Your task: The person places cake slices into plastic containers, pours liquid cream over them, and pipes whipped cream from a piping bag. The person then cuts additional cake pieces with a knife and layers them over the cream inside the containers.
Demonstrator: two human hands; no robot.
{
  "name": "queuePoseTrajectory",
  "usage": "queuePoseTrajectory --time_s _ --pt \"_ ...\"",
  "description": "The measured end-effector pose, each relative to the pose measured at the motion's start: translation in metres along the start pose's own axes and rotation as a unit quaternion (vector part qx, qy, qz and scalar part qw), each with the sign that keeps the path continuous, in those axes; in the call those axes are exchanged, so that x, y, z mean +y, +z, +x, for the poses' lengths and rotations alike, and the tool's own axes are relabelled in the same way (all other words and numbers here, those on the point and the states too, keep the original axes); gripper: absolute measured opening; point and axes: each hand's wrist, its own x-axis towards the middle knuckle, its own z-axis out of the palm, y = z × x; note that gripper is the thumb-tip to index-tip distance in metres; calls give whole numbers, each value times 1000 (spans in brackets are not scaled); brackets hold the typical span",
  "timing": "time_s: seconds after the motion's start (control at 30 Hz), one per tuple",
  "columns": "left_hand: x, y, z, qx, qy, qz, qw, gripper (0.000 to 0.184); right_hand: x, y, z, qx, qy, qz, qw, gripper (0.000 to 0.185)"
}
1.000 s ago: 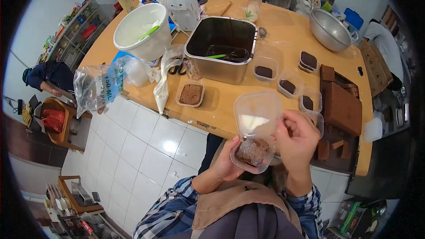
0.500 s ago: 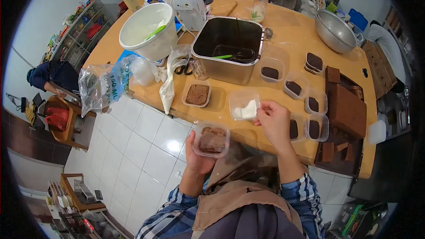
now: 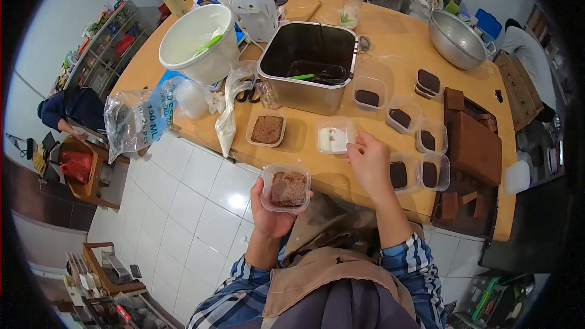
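Observation:
In my left hand [image 3: 271, 214] is a clear square plastic container [image 3: 286, 187] with a piece of brown cake in it, held above the table's front edge. My right hand [image 3: 369, 157] is closed, thumb and fingertips pinched at the right rim of another clear container [image 3: 346, 127]. White cream [image 3: 333, 139] with a small brown fleck lies in that one. To its left on the table sits a container with brown cake [image 3: 267, 130]. A filled piping bag [image 3: 226, 125] lies near the edge. Several containers with dark-topped cake [image 3: 398, 175] stand right of my right hand.
A deep metal pan [image 3: 301, 94] with dark sauce and a white tub [image 3: 198, 55] with a green spatula stand behind. A tray [image 3: 464, 222] of brown cake blocks lies right, a metal bowl [image 3: 460, 39] back right. One person is at far left, another at right.
The cream now spreads flatter across its container, and my right hand has shifted slightly at its rim. My left hand's container has moved a little left and tilted. The view has shifted slightly.

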Motion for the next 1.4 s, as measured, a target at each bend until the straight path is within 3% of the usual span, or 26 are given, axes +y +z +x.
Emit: queuePoseTrajectory --time_s 0.03,0.13,0.23,0.33,0.53,0.77,0.87,0.9,1.0,1.3,1.4 --pt "0 -2 0 -16 -7 -8 1000 70 2 1 -1 19 -19 -20 999 32" --pt "-1 1 1 -12 5 2 1000 70 -41 -18 -8 -4 46 -34 998 38" --pt "0 15 -1 50 25 5 998 74 -56 -27 -21 8 25 0 1000 38" --pt "2 13 3 46 44 5 998 74 -68 -48 -39 37 -112 -74 990 38" --pt "-1 14 7 5 29 -28 999 74 -86 -118 -63 134 -181 -132 965 39" --pt "-7 22 11 -26 -59 -113 992 77 -77 -166 -92 279 -86 -116 949 32" --pt "-8 21 12 -62 -80 -119 988 77 -75 -170 -98 324 0 -37 945 29" --pt "-9 20 12 -79 -87 -120 986 77 -59 -177 -100 324 -42 -89 941 26" --pt "-12 20 14 -95 -79 -93 988 77 -49 -187 -100 319 16 -56 946 25" --pt "-9 25 11 -41 -48 -53 997 77 -56 -182 -89 302 -66 -85 947 21" --pt "-1 22 7 -22 -25 -51 998 77 -63 -170 -84 296 -50 -50 953 20"
